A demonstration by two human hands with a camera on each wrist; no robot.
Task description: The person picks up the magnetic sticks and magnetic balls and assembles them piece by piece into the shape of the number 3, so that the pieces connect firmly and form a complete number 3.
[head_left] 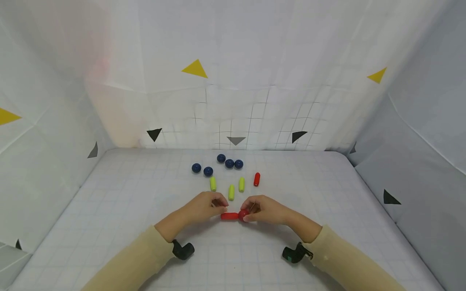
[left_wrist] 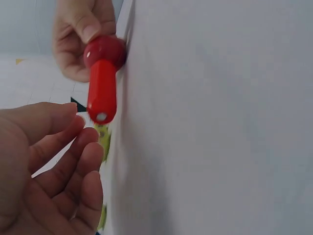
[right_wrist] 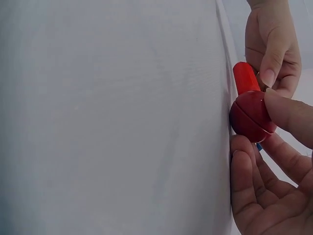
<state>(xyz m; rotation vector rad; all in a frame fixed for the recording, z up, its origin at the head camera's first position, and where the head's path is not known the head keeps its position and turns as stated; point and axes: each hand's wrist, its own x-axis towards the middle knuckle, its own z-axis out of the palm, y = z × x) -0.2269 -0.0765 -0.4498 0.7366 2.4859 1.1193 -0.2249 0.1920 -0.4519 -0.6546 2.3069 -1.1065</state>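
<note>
My right hand (head_left: 266, 210) pinches a dark red ball (right_wrist: 252, 116) between thumb and fingers, low over the table. A bright red rod (head_left: 229, 216) joins end-on to the ball and points toward my left hand (head_left: 206, 207). In the left wrist view the rod (left_wrist: 102, 92) shows a small silvery disc on its free end. Beside that end, my left thumb and fingers are loosely bent with nothing between them. The right wrist view shows a seam line running around the ball.
Beyond the hands lie several yellow-green rods (head_left: 231, 192) and one more red rod (head_left: 257, 179). Farther back are several dark blue balls (head_left: 229, 163). White sheets with yellow and black triangles enclose the table (head_left: 233, 258) at the back and sides.
</note>
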